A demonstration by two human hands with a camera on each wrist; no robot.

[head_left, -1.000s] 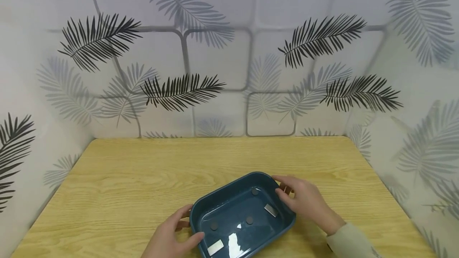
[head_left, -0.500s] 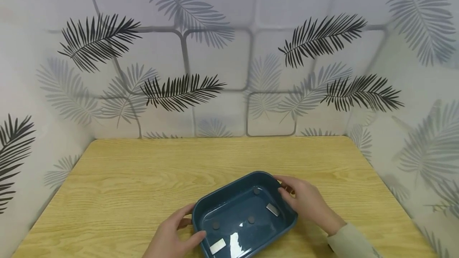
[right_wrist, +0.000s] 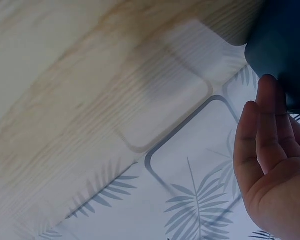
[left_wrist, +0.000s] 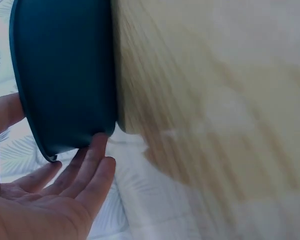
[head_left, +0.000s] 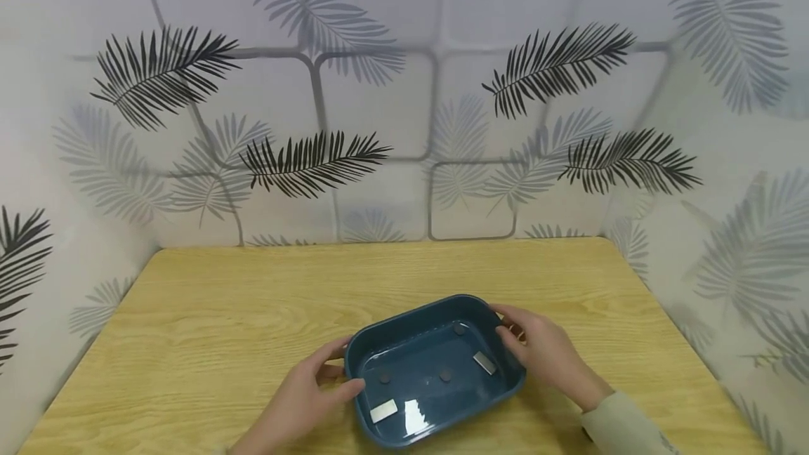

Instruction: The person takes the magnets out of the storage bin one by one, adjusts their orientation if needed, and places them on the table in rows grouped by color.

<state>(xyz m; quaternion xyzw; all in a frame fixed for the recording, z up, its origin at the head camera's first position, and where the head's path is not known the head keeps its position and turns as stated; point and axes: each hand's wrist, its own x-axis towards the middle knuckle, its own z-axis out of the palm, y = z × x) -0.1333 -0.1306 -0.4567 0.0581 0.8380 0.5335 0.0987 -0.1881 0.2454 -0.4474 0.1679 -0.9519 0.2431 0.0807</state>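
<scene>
A dark blue rectangular tray (head_left: 464, 399) with rounded corners sits at a slant near the front of the table. My left hand (head_left: 302, 390) holds its left end, thumb over the rim and fingers against the outer wall. At the opposite end my right hand (head_left: 546, 353) grips the tray the same way. Inside lie a silvery rectangular piece (head_left: 383, 411), a similar one (head_left: 484, 362), and dark round discs (head_left: 445, 374). The left wrist view shows the tray's outer wall (left_wrist: 65, 75) against my fingertips (left_wrist: 99, 142). In the right wrist view, fingers (right_wrist: 266, 95) touch the other end.
The wood-grain table (head_left: 240, 314) extends behind the tray and to both sides. Its back edge meets a pale wall covering (head_left: 379, 195) with leaf prints, which also encloses the left and right sides.
The tray has shifted a little to the right and away from me, with both hands staying on its ends. The head view has turned slightly. The pieces inside keep their places.
</scene>
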